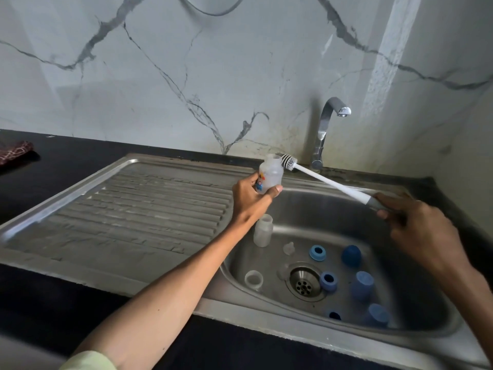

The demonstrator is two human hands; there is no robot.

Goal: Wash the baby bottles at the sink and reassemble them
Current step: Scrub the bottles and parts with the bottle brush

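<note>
A white marble-patterned wall [186,62] with dark grey veins fills the background, and a black stone countertop [66,153] runs along its foot. At the far left edge, a crumpled red-brown patterned cloth [14,154] lies on that countertop, well apart from everything else, partly cut off by the frame.

Steel sink [416,340] set in a dark counter [66,156]

In the basin lie two clear bottles [262,233], a clear nipple [289,248], blue rings [317,253] and blue caps [361,285] around the drain [304,283]; a patterned cloth [14,153] rests on the counter, far left.
</note>
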